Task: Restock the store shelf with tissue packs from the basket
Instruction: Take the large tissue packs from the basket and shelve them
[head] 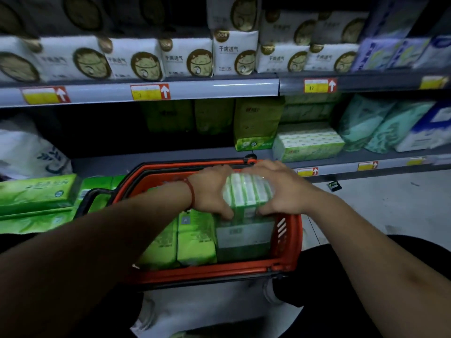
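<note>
A green-and-white tissue pack [246, 192] is held just above the red basket [289, 242]. My left hand [211, 191] grips its left side and my right hand [280, 189] grips its right side, thumbs curled under the near end. Inside the basket lie more green tissue packs [196, 237] and a clear-wrapped green pack [244, 237] directly under the held one. The lower store shelf [156, 159] behind the basket has a dark open gap on its left half, with similar tissue packs [307, 142] stacked on its right.
Tall green packs [258, 123] stand at the back of the lower shelf. Green packs [36, 191] are stacked to the left of the basket. The upper shelf [195, 90] carries white packs with price tags on its rail. Pale floor lies to the right.
</note>
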A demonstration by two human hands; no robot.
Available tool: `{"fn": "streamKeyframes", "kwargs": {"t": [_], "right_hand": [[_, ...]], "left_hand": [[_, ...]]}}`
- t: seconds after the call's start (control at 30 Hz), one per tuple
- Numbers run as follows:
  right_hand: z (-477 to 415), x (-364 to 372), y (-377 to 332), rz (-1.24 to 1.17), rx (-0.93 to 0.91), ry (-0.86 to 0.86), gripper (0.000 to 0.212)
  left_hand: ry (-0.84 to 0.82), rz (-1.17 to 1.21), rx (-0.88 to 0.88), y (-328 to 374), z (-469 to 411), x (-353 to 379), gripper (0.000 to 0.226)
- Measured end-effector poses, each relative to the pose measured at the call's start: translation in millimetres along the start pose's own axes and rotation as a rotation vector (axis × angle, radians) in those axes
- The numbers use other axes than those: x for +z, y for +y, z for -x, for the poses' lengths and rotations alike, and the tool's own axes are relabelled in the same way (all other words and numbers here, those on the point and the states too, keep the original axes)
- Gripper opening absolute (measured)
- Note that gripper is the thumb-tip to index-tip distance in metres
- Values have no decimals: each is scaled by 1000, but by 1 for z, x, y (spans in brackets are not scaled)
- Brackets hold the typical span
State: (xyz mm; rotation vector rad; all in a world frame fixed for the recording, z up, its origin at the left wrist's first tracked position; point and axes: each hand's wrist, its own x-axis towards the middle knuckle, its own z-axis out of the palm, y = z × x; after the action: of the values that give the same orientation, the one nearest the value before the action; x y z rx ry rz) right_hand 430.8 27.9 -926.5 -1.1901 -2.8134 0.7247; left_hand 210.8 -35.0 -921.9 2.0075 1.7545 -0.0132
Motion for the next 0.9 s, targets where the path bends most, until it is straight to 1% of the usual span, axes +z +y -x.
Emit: {"fn": "streamKeyframes", "kwargs": {"t": [0.1, 0.17, 0.23, 0.3, 0.33, 0.37, 0.43, 0.47, 0.5, 0.53, 0.57, 0.63, 0.67, 0.7, 0.77, 0.8, 0.9], "right_hand": [[0, -24, -3, -281, 107, 188, 113], [-4, -29, -6, -470, 233, 280, 117], [-11, -24, -9, -681, 349, 363, 115], [-19, -14, -9, -874, 465, 389, 115], [-24, -9, -9, -957, 523, 373, 112], [-28, -5, -11, -1036, 560, 356, 103], [-37, 1, -14, -1175, 652, 357, 77], [-42, 5, -15, -1226, 708, 385, 71], [-46, 10, -14, -1246, 773, 409, 71], [-49, 13, -15, -1282, 811, 396, 74], [-52, 16, -18, -1351, 791, 346, 79], [-61, 18, -27, -1582, 654, 190, 88], [-67, 18, -32, -1688, 606, 160, 89], [-71, 17, -41, -1754, 531, 158, 84], [-77, 9, -53, -1787, 411, 200, 69], [-79, 4, -57, -1784, 401, 227, 64], [-81, -4, -60, -1706, 410, 188, 58]], "left_hand": [[75, 181, -49, -12, 10, -46, 90], [135, 335, -89, -25, 21, -67, 89], [190, 482, -129, -40, 33, -82, 83], [243, 646, -169, -59, 45, -90, 73], [271, 744, -188, -71, 51, -92, 77], [307, 847, -210, -84, 56, -92, 87], [396, 1011, -253, -111, 66, -88, 104], [437, 1100, -260, -125, 71, -83, 104], [470, 1202, -259, -137, 76, -77, 99], [496, 1316, -265, -146, 80, -71, 94], [508, 1422, -274, -152, 84, -65, 88], [495, 1572, -280, -157, 87, -60, 72], [484, 1610, -276, -158, 87, -59, 69], [462, 1630, -279, -157, 88, -58, 72], [413, 1650, -317, -155, 86, -54, 87], [395, 1657, -342, -154, 86, -53, 87], [347, 1715, -426, -153, 83, -49, 65]]}}
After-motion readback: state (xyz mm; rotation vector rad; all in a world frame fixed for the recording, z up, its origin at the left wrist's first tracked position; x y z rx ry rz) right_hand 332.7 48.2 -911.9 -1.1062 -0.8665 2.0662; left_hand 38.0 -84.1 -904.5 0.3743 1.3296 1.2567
